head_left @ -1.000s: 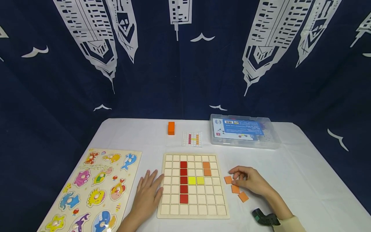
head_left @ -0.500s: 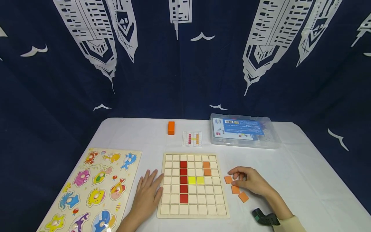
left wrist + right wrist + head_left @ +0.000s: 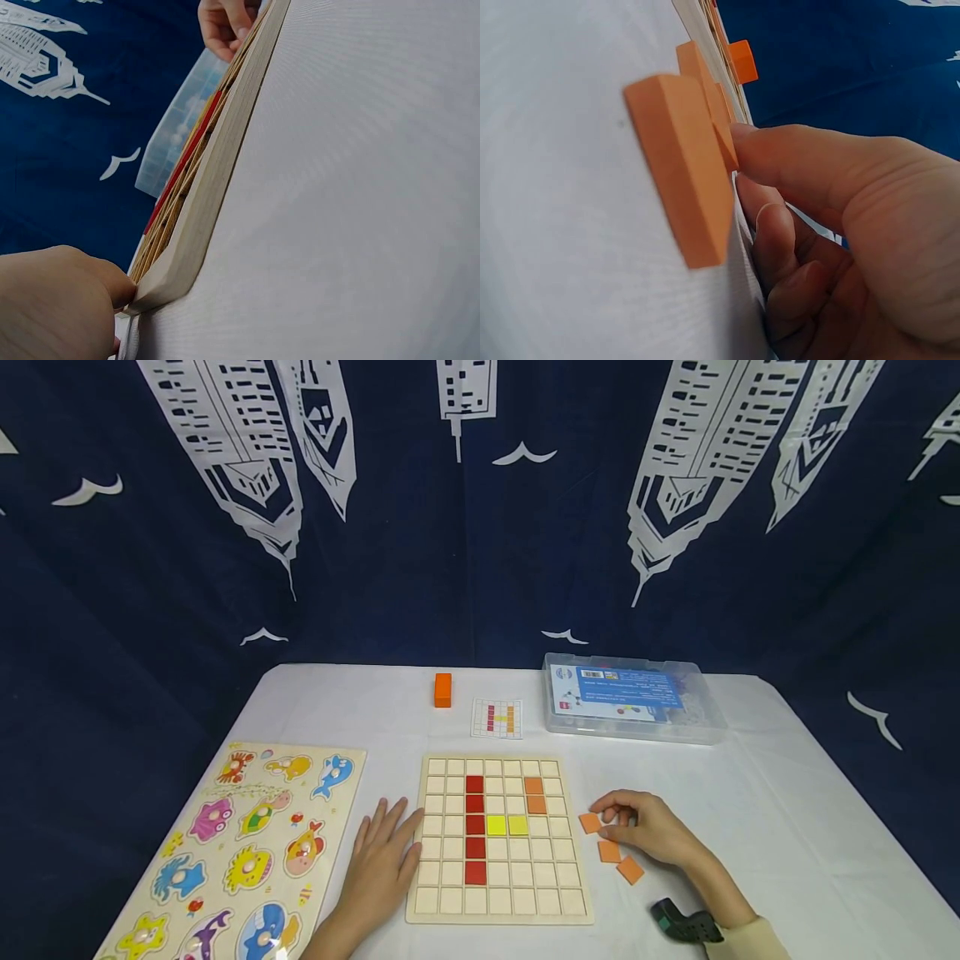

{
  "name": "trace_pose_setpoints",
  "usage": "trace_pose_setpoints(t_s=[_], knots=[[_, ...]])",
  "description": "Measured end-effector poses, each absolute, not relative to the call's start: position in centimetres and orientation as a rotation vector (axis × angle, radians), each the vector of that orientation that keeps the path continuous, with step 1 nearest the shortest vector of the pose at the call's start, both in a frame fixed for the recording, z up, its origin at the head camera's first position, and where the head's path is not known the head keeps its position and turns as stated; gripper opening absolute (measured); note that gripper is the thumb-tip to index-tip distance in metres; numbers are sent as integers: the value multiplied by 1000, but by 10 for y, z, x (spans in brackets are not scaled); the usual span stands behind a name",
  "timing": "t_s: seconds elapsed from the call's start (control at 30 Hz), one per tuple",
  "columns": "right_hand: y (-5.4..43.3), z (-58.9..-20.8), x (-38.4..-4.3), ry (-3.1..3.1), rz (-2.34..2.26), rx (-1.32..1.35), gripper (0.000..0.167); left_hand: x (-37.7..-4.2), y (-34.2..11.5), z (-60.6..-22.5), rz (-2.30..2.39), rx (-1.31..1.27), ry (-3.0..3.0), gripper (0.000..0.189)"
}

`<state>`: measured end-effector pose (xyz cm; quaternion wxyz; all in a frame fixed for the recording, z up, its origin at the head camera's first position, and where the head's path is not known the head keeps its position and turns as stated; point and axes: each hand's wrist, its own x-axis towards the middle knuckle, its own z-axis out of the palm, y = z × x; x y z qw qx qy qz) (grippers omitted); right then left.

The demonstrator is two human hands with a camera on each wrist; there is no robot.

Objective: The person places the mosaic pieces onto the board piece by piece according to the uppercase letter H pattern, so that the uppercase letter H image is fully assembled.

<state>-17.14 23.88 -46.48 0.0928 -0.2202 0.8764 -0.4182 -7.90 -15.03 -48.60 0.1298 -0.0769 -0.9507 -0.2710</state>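
A pale wooden grid board (image 3: 450, 902) lies in the middle of the table in the head view. It carries a column of red square tiles (image 3: 476, 847), two yellow tiles (image 3: 517, 826) and two orange tiles (image 3: 536, 805). My left hand (image 3: 381, 864) lies with spread fingers along the board's left edge, fingertips at the rim. Right of the board, my right hand (image 3: 648, 828) pinches a loose orange tile (image 3: 589, 823) between thumb and index finger, the tile flat on the cloth. Two more orange tiles (image 3: 610, 852) lie just below; one looms large in the right wrist view.
A sea-animal knob puzzle (image 3: 247, 843) occupies the left side. Behind the board are an orange block (image 3: 443, 691), a small pattern card (image 3: 497, 720) and a clear plastic box (image 3: 633, 700). A black wrist device (image 3: 684, 922) sits by the right forearm.
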Motion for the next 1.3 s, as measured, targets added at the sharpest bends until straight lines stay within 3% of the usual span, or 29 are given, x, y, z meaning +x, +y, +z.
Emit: trace_pose_setpoints(t_s=[0.6,1.3], knots=[[234,-442,-176,2711,-1169,-450,21,-82,-150,-487,-791,-214,-2782,41],[191,-426,-170,2687,-1195,-582,18,-80,-150,-489,-789,-219,-2776,41]])
